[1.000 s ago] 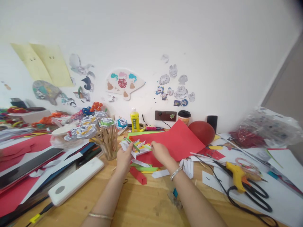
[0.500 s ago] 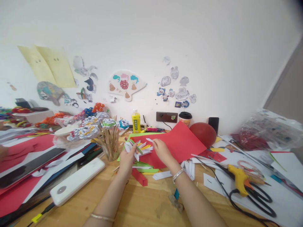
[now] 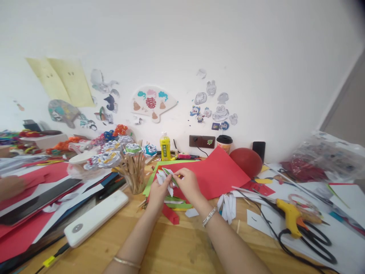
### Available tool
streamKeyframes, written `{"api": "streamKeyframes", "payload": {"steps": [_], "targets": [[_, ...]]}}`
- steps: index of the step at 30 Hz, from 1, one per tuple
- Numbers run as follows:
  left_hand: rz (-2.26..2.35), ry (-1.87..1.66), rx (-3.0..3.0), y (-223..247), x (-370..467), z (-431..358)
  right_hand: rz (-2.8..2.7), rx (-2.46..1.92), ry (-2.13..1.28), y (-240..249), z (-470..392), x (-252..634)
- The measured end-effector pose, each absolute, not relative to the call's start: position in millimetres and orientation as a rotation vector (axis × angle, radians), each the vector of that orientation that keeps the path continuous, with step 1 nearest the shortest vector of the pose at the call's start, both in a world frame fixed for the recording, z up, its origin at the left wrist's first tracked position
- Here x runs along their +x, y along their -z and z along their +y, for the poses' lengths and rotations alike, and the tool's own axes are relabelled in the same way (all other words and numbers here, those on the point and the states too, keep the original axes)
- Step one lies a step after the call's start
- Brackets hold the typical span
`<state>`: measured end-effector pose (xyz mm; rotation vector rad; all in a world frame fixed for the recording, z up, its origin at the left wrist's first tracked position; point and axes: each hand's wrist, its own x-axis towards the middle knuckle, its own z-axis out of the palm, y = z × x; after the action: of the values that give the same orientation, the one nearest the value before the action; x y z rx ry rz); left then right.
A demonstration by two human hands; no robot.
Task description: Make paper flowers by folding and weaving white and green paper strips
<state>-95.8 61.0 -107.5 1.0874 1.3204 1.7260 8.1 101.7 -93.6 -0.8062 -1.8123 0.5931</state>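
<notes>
The left hand (image 3: 161, 189) pinches the folded papers (image 3: 166, 181) above the bench (image 3: 168, 251), near the red sheet (image 3: 218, 173); the right hand (image 3: 186, 182) closes its fingertips at their edge.

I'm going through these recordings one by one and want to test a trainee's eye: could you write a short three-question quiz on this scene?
1. What do the left hand and right hand both touch?
A) the glue gun
B) the folded paper pieces
C) the scissors

2. True or false: the lidded cup stands to the right of the yellow bottle.

3. Fill in: the clear jar holds thin wooden ____.

Key: 1 B; 2 true; 3 sticks.
</notes>
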Motion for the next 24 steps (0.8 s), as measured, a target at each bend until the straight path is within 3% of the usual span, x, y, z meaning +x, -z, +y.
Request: {"api": "streamKeyframes", "payload": {"steps": [10,21,24], "targets": [[1.277,-1.743,1.095,110.2,-96.8,62.4,-1.949,-0.677,-0.512,84.0,97.6,10.6],[1.153,-1.765,1.022,100.9,-87.4,57.2,-1.779,-0.605,-0.966,90.6,100.7,4.0],[1.184,-1.779,1.009,100.3,-90.6,57.4,-1.96,-0.685,-0.923,90.2,104.0,7.3]]}}
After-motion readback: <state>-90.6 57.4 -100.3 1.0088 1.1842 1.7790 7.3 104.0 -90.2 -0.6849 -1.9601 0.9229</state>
